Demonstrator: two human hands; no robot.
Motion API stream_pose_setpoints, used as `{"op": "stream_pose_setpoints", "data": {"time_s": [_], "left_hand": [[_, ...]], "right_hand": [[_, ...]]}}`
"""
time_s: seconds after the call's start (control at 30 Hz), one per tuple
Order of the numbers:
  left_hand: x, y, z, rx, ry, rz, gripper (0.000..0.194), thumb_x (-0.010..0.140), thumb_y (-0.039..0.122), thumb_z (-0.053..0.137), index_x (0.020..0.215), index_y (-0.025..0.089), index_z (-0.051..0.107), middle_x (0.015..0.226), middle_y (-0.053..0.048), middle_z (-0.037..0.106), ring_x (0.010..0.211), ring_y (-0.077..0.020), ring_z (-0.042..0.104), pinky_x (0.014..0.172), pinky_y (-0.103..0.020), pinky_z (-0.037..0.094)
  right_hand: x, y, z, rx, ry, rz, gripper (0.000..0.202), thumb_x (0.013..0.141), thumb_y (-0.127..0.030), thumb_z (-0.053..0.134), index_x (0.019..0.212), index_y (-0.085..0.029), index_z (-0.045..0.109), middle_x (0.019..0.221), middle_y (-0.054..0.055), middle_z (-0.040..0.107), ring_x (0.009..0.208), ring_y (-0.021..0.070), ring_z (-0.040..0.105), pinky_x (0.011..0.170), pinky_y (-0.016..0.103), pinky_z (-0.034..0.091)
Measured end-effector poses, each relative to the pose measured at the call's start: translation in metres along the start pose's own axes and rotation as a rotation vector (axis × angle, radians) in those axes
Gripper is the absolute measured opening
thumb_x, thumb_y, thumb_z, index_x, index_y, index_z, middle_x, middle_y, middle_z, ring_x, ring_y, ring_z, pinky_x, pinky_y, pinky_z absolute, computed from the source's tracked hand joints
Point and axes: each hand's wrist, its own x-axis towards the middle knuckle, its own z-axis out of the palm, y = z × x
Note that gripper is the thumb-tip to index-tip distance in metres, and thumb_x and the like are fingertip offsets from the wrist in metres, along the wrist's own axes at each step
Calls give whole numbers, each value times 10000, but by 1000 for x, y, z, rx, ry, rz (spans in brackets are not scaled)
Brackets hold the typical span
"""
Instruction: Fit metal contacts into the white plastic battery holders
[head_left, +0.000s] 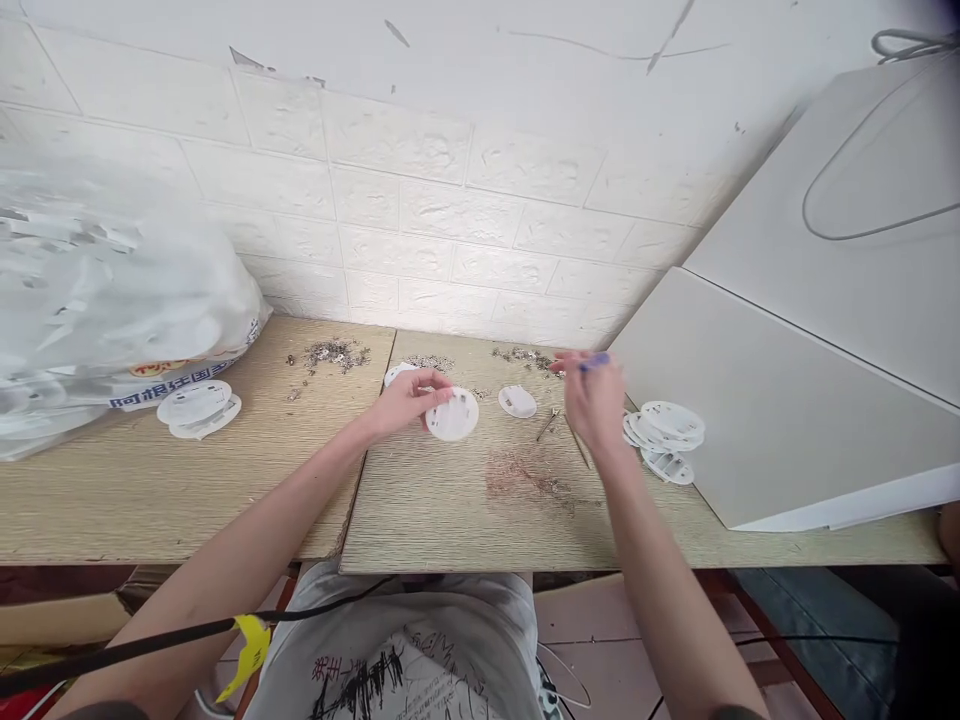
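Clear bag (172, 300): white parts (67, 245) | left hand (405, 402): gripping 1 disc (454, 416) | right hand (595, 402): can't tell

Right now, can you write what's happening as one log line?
left hand: holds white disc | right hand: blurred, near small metal parts, blue-purple item at it | table: loose disc between hands

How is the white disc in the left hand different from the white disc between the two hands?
The held disc is gripped at its edge by the left hand, while the middle disc lies on the table untouched. The held disc looks rounder from here; the middle disc looks like a flatter oval. Both are white and thin.
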Motion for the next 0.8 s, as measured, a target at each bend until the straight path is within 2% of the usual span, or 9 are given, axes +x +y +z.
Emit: {"op": "stream_pose_setpoints", "data": {"time_s": [0.07, 0.17, 0.27, 0.43, 0.6, 0.8], "left_hand": [[2, -2, -1, -116, 152, -6, 357, 717, 462, 695, 859, 154, 583, 733, -26, 622, 540, -108, 547, 417, -208, 420], [6, -2, -4, -272, 369, -65, 245, 759, 367, 667, 829, 168, 543, 726, -19, 604, 533, -101, 545, 395, -192, 398], [8, 1, -7, -356, 513, -141, 151, 798, 286, 622, 803, 181, 513, 736, -15, 604, 538, -104, 561, 419, -196, 401], [8, 3, -6, -396, 556, -151, 67, 805, 195, 592, 798, 172, 529, 788, -37, 619, 623, -124, 587, 527, -255, 507], [9, 0, -7, -365, 558, -127, 158, 720, 108, 627, 854, 142, 549, 853, -60, 627, 690, -154, 620, 604, -346, 583], [8, 1, -4, -315, 503, -159, 227, 684, 108, 664, 897, 134, 592, 863, -65, 636, 730, -168, 626, 583, -320, 581]], "right_hand": [[6, -18, 24, 2, -142, -32, 405, 956, -306, 332, 729, -190, 647, 950, 104, 682, 962, 246, 528, 856, 371, 377], [13, -34, 53, -39, -489, 31, 303, 936, -198, 352, 878, -161, 647, 864, 115, 670, 773, 222, 569, 710, 314, 378], [10, -40, 72, -144, -634, 22, 261, 902, -126, 384, 941, -147, 642, 906, 133, 665, 770, 222, 580, 658, 296, 355], [-10, -39, 84, -184, -600, -36, 211, 867, -133, 463, 954, -152, 655, 1045, 142, 621, 937, 245, 578, 701, 299, 377], [-17, -37, 88, -167, -583, -15, 228, 893, -139, 427, 965, -148, 643, 1019, 135, 608, 894, 231, 576, 686, 305, 388], [-16, -33, 90, -126, -568, -12, 236, 881, -102, 423, 924, -147, 651, 1005, 130, 630, 879, 221, 578, 702, 297, 384]]}}
